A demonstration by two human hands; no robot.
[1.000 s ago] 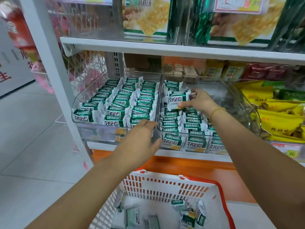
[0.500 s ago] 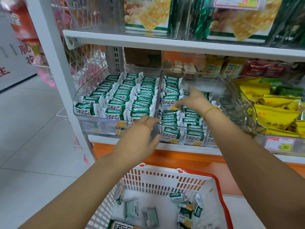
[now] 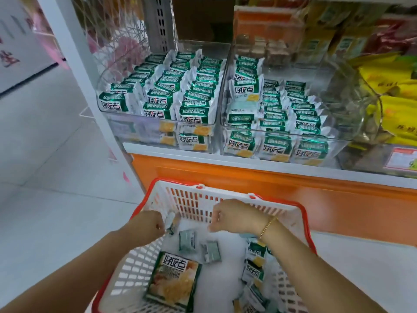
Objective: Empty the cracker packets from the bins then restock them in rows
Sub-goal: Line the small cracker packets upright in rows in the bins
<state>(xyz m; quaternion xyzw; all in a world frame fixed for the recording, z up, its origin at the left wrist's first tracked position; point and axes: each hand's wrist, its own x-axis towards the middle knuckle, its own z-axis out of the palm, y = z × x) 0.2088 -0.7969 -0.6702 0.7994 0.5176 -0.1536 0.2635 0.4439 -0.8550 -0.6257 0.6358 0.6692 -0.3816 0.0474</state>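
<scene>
Head view is showing cracker packets [image 3: 196, 114] standing in rows in the clear bins [image 3: 126, 129], others lying in the basket [image 3: 225, 195]; both hands, earlier up at the bins, are now reaching into it; left hand [image 3: 146, 224] is clenching a packet [image 3: 169, 222]; right hand [image 3: 234, 216] is curling its fingers, grasp unclear.

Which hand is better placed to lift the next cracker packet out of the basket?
Probably the left hand: its fingers curl round a packet at the basket wall. The right hand hangs above, apparently holding none.
</scene>
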